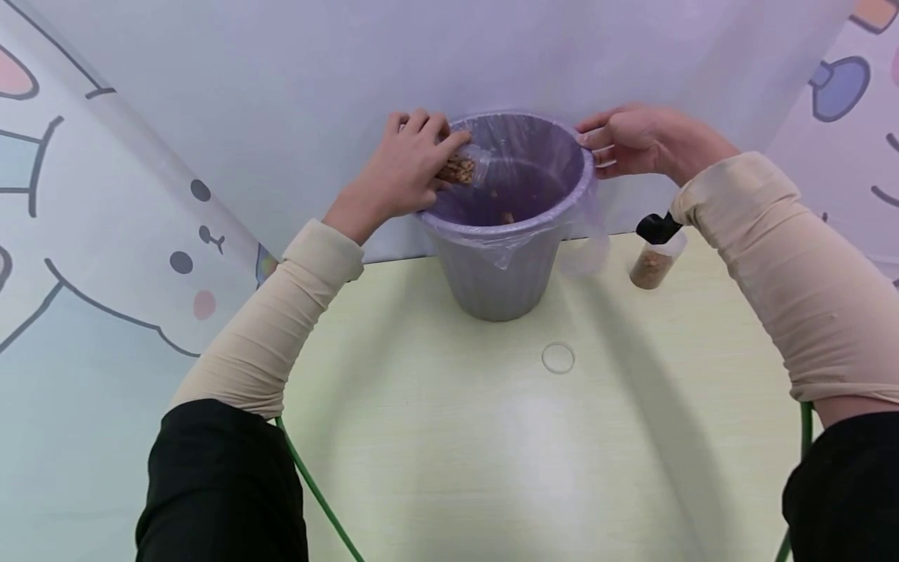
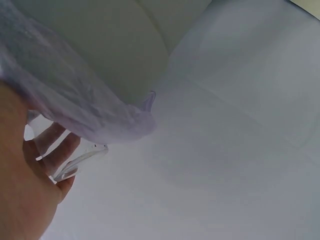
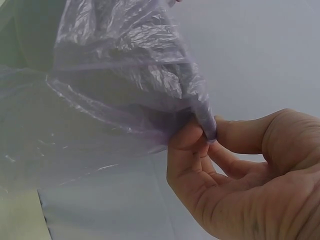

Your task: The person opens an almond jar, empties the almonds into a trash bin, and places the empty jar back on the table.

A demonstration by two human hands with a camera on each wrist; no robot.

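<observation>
My left hand (image 1: 414,168) grips a clear plastic container (image 1: 481,165) with small brown pieces (image 1: 460,169) inside. The container lies tilted over the left rim of a grey-purple bin (image 1: 492,273), its mouth toward the inside. A thin, see-through purple liner (image 1: 502,134) covers the rim and inner wall. A few brown bits (image 1: 507,218) show low in the bin. At the right rim, my right hand (image 1: 642,144) pinches the liner's edge between thumb and index finger, as the right wrist view shows. In the left wrist view, the liner (image 2: 100,110) hangs beside my fingers.
Right of the bin, a second clear container (image 1: 652,267) of brown pieces stands on the pale table (image 1: 449,437), partly behind a black piece (image 1: 659,228) at my right wrist. A thin clear ring (image 1: 558,357) lies in front. A cartoon-print sheet (image 1: 281,86) hangs close behind. Green cables (image 1: 319,492) run along both arms.
</observation>
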